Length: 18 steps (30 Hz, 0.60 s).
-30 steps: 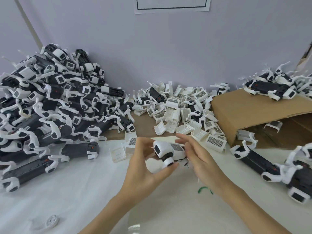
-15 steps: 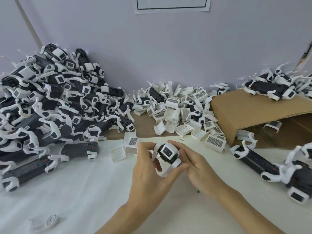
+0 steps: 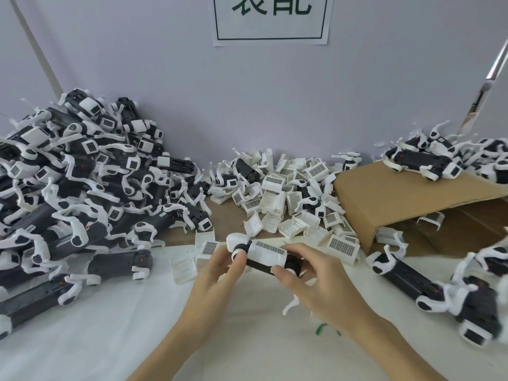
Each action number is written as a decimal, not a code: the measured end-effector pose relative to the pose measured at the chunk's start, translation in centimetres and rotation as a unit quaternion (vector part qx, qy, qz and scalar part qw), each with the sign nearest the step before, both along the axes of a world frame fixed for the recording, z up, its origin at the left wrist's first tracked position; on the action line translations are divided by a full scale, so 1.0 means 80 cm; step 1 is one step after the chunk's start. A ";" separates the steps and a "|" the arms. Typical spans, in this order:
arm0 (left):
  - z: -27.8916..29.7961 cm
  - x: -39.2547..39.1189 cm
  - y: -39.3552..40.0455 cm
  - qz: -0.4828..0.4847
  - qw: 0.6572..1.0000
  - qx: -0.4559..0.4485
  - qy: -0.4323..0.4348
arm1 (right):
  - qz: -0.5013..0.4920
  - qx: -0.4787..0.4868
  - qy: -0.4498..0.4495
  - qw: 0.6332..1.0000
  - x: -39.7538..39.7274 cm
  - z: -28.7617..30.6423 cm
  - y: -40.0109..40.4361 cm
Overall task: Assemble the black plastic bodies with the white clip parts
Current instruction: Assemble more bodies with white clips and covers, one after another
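Closest to me it's just my 2 forearms coming up over the white table cover (image 3: 82, 339), plus a little green mark (image 3: 320, 329) on it by my right wrist. My left hand (image 3: 213, 281) has thumb and fingers curled round the left end of a black body (image 3: 261, 265), right by its round white end piece. My right hand (image 3: 316, 281) pinches the other end, thumb pressed on the near edge. The body lies roughly level between my hands, just above the table, with a white clip part (image 3: 268, 253) sitting on top of it, grille side up.

Just past my fingers there's a scatter of loose white clips (image 3: 288, 204) spilling back to the wall. Off to the left is a big heap of black-and-white units (image 3: 77, 182). To the right there's a cardboard box (image 3: 406, 199) with more units on and around it. On the wall at the back hangs a paper sign (image 3: 270, 19).
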<state>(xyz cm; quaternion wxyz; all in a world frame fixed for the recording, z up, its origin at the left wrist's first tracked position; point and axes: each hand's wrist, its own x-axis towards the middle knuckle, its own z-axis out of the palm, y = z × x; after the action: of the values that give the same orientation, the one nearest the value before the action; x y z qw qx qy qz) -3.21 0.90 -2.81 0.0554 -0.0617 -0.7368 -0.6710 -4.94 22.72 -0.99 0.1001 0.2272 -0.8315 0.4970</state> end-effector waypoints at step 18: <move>-0.014 -0.012 0.004 0.084 0.986 -0.138 0.049 | 0.071 -0.457 -0.321 0.827 -0.132 0.045 0.062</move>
<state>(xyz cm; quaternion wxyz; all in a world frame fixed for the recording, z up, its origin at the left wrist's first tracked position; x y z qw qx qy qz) -4.15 1.18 -3.95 0.1386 -0.0400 -0.8214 -0.5518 -15.54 27.68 2.58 -0.1154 0.0417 -0.4763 0.8707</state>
